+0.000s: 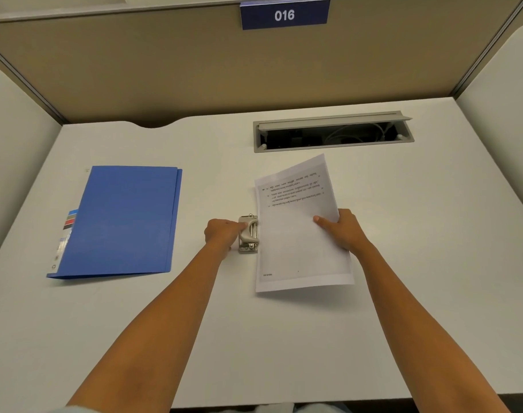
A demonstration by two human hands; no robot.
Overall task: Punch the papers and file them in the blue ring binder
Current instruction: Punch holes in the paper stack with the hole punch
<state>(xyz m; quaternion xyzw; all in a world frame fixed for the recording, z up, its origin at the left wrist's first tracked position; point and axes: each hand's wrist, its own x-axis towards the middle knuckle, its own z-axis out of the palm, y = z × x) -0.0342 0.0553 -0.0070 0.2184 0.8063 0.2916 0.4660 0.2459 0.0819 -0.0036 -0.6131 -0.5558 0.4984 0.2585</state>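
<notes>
A closed blue ring binder (pixel 126 222) lies flat on the left of the white desk (pixel 284 338). A small metal hole punch (pixel 248 234) stands at the desk's middle. My left hand (pixel 223 234) rests on the punch's lever, fingers closed over it. My right hand (pixel 342 231) grips the right edge of the printed papers (pixel 296 234), thumb on top. The papers' left edge sits at the punch's slot, and the far corner is lifted and tilted.
An open grey cable tray (pixel 333 132) with wires is set into the desk behind the papers. Beige partition walls (pixel 194 70) enclose the desk at the back and sides. A blue sign reading 016 (pixel 284 15) hangs on the back wall.
</notes>
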